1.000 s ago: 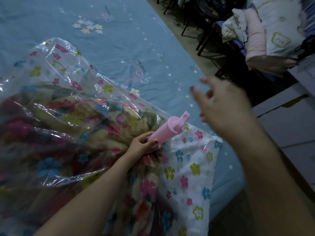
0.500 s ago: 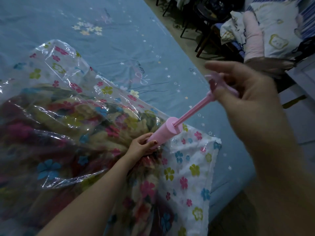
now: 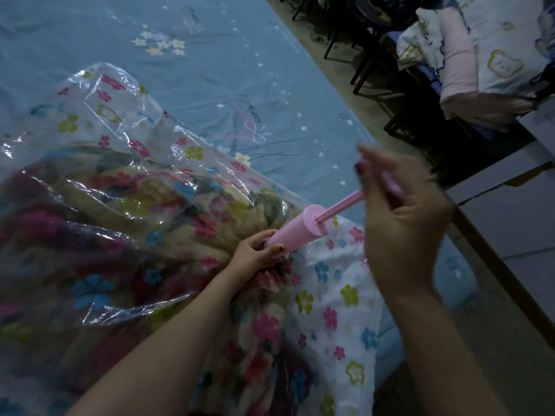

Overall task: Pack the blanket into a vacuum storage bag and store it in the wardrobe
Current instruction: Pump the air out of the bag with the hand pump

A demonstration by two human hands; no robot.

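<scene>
The left hand [image 3: 255, 250] grips the base of the pink pump [image 3: 295, 231], pressed into the bag [image 3: 120, 181] holding the blanket [image 3: 75, 241]. Just beyond, the right hand [image 3: 402, 217] – blurred – curls round the handle, rod partly out. Farther off, the bed [image 3: 210, 70].

Vacuum bag [image 3: 99, 94] – glossy crinkled clear plastic; pump [image 3: 295, 232] – smooth matt pink plastic.

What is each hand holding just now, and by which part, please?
Left hand grips the pump by its barrel's lower end; right hand grips its plunger handle.
</scene>
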